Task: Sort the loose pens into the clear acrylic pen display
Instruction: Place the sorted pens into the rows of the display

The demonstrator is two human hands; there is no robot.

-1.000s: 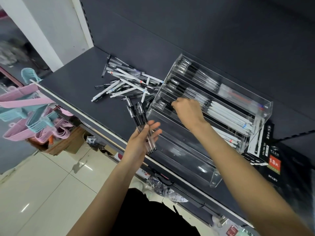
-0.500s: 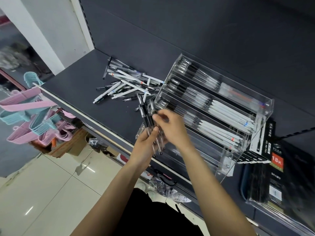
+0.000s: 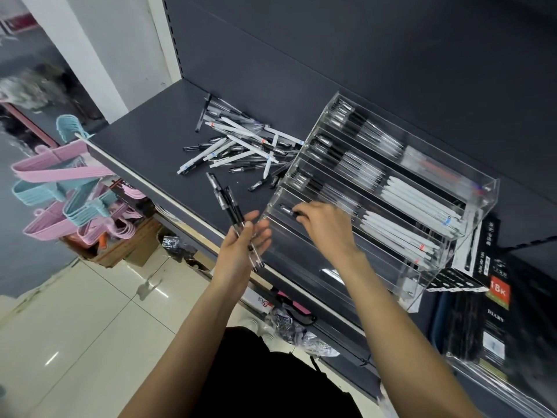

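A clear acrylic pen display (image 3: 470, 203) with stepped rows stands on the dark shelf, its upper rows holding black and white pens. My right hand (image 3: 324, 223) reaches into a lower row and pinches a black pen (image 3: 287, 210) lying there. My left hand (image 3: 244, 251) is held just in front of the shelf edge, palm up, gripping a small bundle of black pens (image 3: 226, 200) that stick up and left. A pile of loose black and white pens (image 3: 241, 146) lies on the shelf to the left of the display.
The dark shelf (image 3: 144, 146) has a metal front edge. Pink and blue hangers (image 3: 60, 188) hang at the left below the shelf. Boxed diaries (image 3: 497, 300) stand right of the display. Cardboard boxes and plastic packets lie on the tiled floor below.
My right hand left the bundle in my left hand and moved right into the display's lower row with one black pen. My left hand stayed near the shelf edge.
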